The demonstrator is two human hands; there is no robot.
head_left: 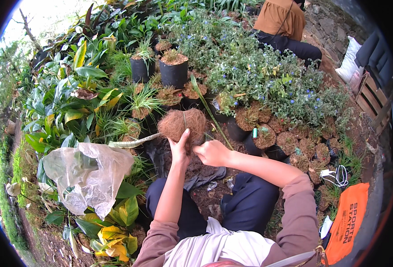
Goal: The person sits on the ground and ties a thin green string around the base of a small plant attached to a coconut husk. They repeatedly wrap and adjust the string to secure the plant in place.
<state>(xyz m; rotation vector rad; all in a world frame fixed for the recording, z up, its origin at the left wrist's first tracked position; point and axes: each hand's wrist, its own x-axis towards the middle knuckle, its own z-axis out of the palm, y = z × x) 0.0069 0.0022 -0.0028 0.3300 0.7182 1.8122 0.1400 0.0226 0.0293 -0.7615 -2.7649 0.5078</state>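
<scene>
A round bundle of brown coconut fibre [183, 123] is held up in front of my knees, with a thin string running over its top. My left hand [180, 147] grips it from below, the thumb pressed up against its near side. Close beside, my right hand [212, 153] is closed, its fingertips touching the underside of the bundle by my left palm. Whatever those fingers pinch is too small to make out. A pale stalk [134, 142] sticks out to the left of the bundle. Dark crumpled plastic sheet [203, 179] lies on the ground beneath my hands.
Black plant bags [174, 75] and several fibre-covered pots surround me, one bearing a green thread spool [255, 132]. Clear plastic [87, 175] drapes over leaves at left. An orange bag [348, 222] and white cable [339, 176] lie right. Another person [280, 22] sits at the back.
</scene>
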